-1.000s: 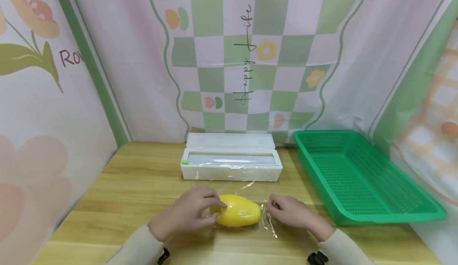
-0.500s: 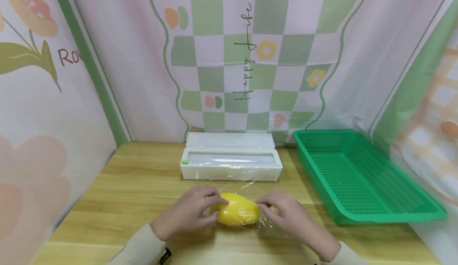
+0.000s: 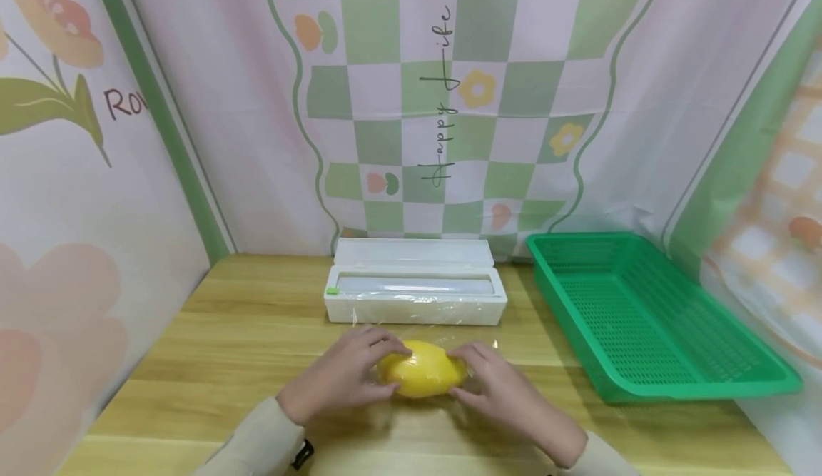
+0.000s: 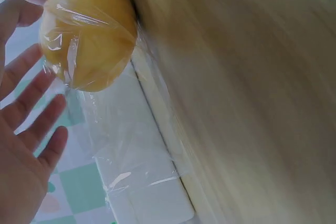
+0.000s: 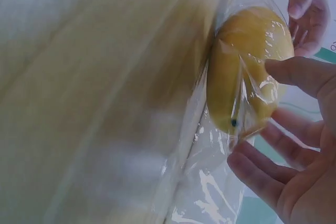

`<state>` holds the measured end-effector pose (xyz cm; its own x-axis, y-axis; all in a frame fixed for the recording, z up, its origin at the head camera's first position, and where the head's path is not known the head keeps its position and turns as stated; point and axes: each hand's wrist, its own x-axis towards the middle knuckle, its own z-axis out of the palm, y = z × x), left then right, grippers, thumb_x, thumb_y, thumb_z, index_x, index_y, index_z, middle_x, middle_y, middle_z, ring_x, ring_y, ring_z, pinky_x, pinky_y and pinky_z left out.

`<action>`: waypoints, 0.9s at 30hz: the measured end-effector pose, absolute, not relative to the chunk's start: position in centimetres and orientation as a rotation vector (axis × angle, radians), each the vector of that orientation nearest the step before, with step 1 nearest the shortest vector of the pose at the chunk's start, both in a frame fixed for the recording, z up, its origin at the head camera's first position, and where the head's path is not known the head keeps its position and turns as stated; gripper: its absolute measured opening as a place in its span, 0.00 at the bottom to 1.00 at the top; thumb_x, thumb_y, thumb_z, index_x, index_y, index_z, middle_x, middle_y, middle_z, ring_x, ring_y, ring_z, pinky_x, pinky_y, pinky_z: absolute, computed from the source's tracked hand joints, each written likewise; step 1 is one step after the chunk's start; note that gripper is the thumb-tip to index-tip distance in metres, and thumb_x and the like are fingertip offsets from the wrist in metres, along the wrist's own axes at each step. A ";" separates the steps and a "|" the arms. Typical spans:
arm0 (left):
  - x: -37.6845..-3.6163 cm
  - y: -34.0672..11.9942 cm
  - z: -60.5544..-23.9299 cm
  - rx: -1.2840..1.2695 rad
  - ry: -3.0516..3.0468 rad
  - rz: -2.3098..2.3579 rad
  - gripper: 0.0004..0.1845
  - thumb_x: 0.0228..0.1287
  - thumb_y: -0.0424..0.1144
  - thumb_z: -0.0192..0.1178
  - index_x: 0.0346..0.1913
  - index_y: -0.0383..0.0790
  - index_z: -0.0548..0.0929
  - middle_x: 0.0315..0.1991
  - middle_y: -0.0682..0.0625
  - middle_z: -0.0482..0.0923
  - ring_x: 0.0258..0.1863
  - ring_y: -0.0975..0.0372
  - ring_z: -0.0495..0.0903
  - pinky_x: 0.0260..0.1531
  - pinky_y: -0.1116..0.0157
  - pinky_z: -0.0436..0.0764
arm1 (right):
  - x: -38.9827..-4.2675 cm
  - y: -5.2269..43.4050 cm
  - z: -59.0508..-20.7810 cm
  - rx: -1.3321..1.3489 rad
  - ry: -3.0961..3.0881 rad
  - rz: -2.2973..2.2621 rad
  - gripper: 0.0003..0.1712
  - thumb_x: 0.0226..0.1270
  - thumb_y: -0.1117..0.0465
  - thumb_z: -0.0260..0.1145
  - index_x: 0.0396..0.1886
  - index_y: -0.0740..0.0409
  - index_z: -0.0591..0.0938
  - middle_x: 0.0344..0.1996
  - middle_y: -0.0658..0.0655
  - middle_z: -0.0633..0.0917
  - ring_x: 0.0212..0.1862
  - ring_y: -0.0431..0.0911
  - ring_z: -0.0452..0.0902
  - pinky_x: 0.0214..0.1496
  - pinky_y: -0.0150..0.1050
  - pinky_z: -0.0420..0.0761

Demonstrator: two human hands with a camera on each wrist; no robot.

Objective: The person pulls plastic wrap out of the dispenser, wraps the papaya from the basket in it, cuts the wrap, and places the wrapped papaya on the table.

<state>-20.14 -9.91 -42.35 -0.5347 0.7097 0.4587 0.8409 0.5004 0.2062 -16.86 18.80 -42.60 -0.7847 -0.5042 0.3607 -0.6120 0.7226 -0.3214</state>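
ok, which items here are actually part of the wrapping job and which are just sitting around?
In use: yellow fruit, cling film around it, left hand, right hand, both touching the fruit; white film dispenser box.
Lying about: green basket, empty; wooden table; patterned backdrop.

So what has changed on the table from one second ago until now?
The right hand moved left from the loose film beside the yellow fruit and now rests on the fruit's right end, folding the cling film over it. The left hand stayed on the fruit's left end. The film dispenser, green basket and table stayed as they were.
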 end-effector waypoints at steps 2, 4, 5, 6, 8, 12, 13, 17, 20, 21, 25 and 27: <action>-20.1 -9.8 -42.4 -1.310 -2.464 -0.655 0.22 0.63 0.48 0.69 0.59 0.48 0.81 0.56 0.57 0.78 0.55 0.64 0.76 0.59 0.62 0.76 | -16.9 18.7 -42.7 0.857 -2.726 0.677 0.32 0.53 0.58 0.80 0.57 0.61 0.79 0.52 0.57 0.81 0.53 0.50 0.80 0.54 0.46 0.83; -20.1 -9.8 -42.4 -1.306 -2.513 -0.721 0.21 0.66 0.46 0.66 0.60 0.47 0.80 0.57 0.56 0.76 0.55 0.65 0.76 0.57 0.65 0.77 | -16.9 18.7 -42.8 0.829 -2.759 0.733 0.33 0.52 0.60 0.80 0.58 0.61 0.78 0.53 0.58 0.80 0.53 0.51 0.80 0.54 0.47 0.83; -20.0 -9.8 -42.4 -1.300 -2.539 -0.750 0.20 0.68 0.45 0.65 0.61 0.47 0.80 0.58 0.56 0.76 0.55 0.65 0.77 0.57 0.66 0.77 | -16.9 18.6 -42.8 0.824 -2.767 0.754 0.33 0.53 0.61 0.79 0.58 0.61 0.77 0.54 0.58 0.80 0.53 0.52 0.79 0.55 0.47 0.83; -20.0 -9.8 -42.4 -1.290 -2.566 -0.773 0.20 0.69 0.44 0.64 0.61 0.47 0.79 0.59 0.56 0.75 0.55 0.65 0.76 0.57 0.67 0.77 | -16.9 18.6 -42.8 0.822 -2.770 0.772 0.33 0.53 0.62 0.79 0.58 0.61 0.77 0.54 0.59 0.80 0.54 0.52 0.79 0.55 0.48 0.83; -19.8 -9.8 -42.5 -1.270 -2.603 -0.800 0.20 0.70 0.44 0.63 0.62 0.46 0.79 0.60 0.55 0.74 0.56 0.64 0.77 0.57 0.67 0.77 | -17.0 18.6 -42.9 0.828 -2.776 0.809 0.32 0.53 0.64 0.79 0.58 0.62 0.77 0.54 0.59 0.81 0.54 0.52 0.79 0.54 0.48 0.83; -19.6 -10.0 -42.6 -1.264 -2.613 -0.829 0.23 0.68 0.44 0.65 0.63 0.45 0.78 0.61 0.54 0.73 0.56 0.64 0.76 0.56 0.68 0.77 | -16.9 18.6 -43.0 0.852 -2.789 0.891 0.30 0.55 0.64 0.78 0.58 0.61 0.78 0.54 0.57 0.82 0.51 0.50 0.80 0.52 0.44 0.84; -19.6 -10.1 -42.7 -1.268 -2.607 -0.834 0.23 0.67 0.44 0.66 0.63 0.45 0.78 0.61 0.54 0.73 0.56 0.64 0.76 0.56 0.69 0.77 | -16.9 18.6 -43.0 0.856 -2.795 0.909 0.30 0.55 0.63 0.78 0.58 0.60 0.78 0.53 0.57 0.82 0.50 0.49 0.80 0.51 0.43 0.84; -19.3 -10.4 -42.8 -1.298 -2.576 -0.873 0.27 0.62 0.42 0.70 0.63 0.44 0.78 0.60 0.54 0.73 0.54 0.64 0.77 0.52 0.72 0.79 | -16.6 18.7 -42.8 0.839 -2.827 0.961 0.29 0.56 0.62 0.77 0.58 0.59 0.79 0.54 0.57 0.82 0.50 0.48 0.81 0.51 0.40 0.84; -19.2 -10.4 -42.8 -1.312 -2.570 -0.881 0.28 0.59 0.42 0.72 0.63 0.44 0.78 0.59 0.55 0.73 0.53 0.65 0.77 0.51 0.74 0.79 | -16.3 18.8 -42.6 0.819 -2.855 0.967 0.29 0.57 0.62 0.76 0.59 0.59 0.79 0.54 0.56 0.82 0.50 0.48 0.80 0.51 0.41 0.84; -19.1 -10.4 -42.7 -1.315 -2.570 -0.875 0.29 0.58 0.42 0.72 0.63 0.44 0.79 0.59 0.54 0.73 0.54 0.64 0.76 0.52 0.73 0.78 | -16.2 18.8 -42.5 0.815 -2.859 0.965 0.29 0.57 0.62 0.76 0.59 0.58 0.79 0.54 0.55 0.82 0.50 0.48 0.80 0.52 0.42 0.84; -18.7 -10.4 -42.5 -1.334 -2.566 -0.852 0.30 0.55 0.41 0.75 0.62 0.43 0.79 0.58 0.53 0.74 0.56 0.62 0.76 0.57 0.69 0.77 | -15.8 18.9 -42.2 0.824 -2.865 0.974 0.27 0.59 0.60 0.76 0.58 0.56 0.79 0.54 0.53 0.81 0.49 0.46 0.80 0.51 0.42 0.84; -18.6 -10.4 -42.5 -1.339 -2.566 -0.849 0.30 0.54 0.41 0.75 0.62 0.42 0.80 0.58 0.53 0.74 0.56 0.62 0.76 0.57 0.68 0.77 | -15.5 18.9 -42.1 0.829 -2.869 0.972 0.27 0.61 0.54 0.75 0.58 0.55 0.79 0.54 0.51 0.81 0.49 0.45 0.80 0.51 0.41 0.84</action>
